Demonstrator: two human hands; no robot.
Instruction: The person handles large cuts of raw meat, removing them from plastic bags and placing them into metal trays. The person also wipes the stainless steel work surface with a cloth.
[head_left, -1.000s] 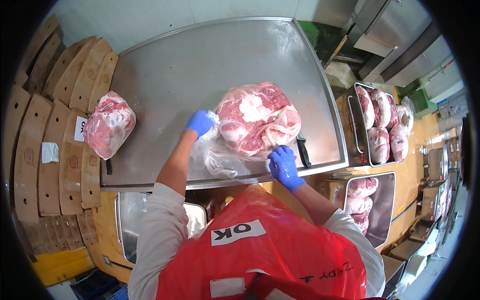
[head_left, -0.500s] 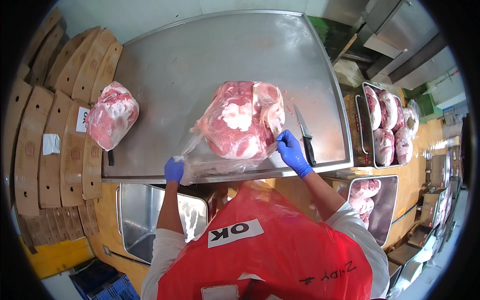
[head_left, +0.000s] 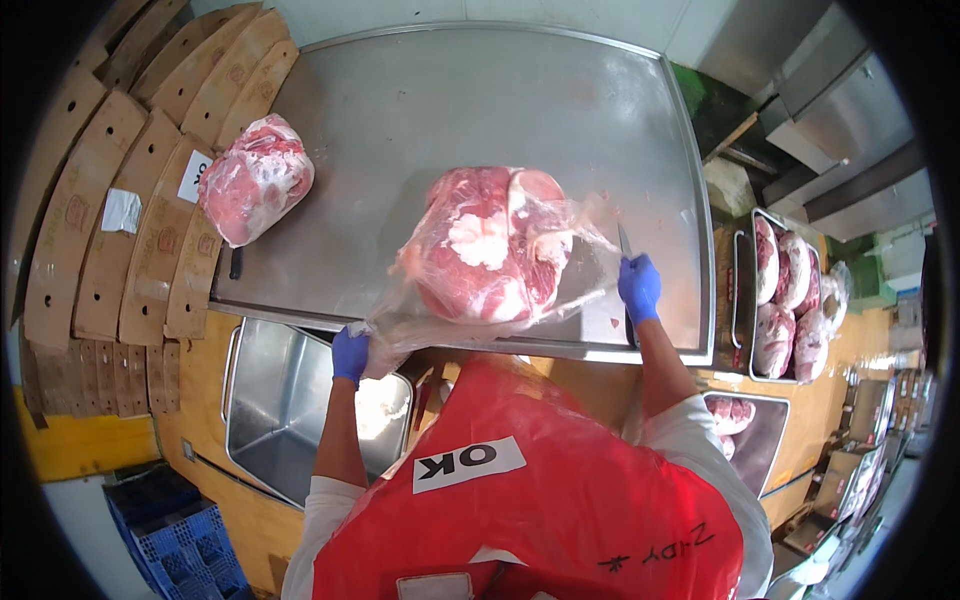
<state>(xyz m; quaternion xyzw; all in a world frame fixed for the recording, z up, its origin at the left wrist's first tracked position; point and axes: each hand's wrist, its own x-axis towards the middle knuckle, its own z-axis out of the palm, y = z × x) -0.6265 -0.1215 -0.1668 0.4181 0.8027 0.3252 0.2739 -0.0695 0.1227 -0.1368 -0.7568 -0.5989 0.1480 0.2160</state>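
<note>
A large pink cut of raw meat [head_left: 487, 245] with white fat lies on the steel table, loosely wrapped in clear plastic film [head_left: 580, 305]. My left hand [head_left: 350, 353], in a blue glove, is closed on a bunched end of the film at the table's front edge. To the right of the meat, my blue-gloved right hand [head_left: 640, 287] is closed, with the film stretched taut toward it. A knife [head_left: 625, 240] lies directly under that hand, which hides its middle; its blade points away and part of its black handle shows nearer me.
Another meat cut [head_left: 262, 180] sits at the table's left, near a dark handle [head_left: 236, 263]. Cardboard boxes [head_left: 130, 235] are stacked along the left. Below stands a steel tub [head_left: 290, 375]. Steel bins of meat [head_left: 785, 300] stand right of the table [head_left: 480, 85].
My right hand has moved right, away from the meat and over the knife, drawing the film out sideways. My left hand still grips its end. The whole view has turned slightly.
</note>
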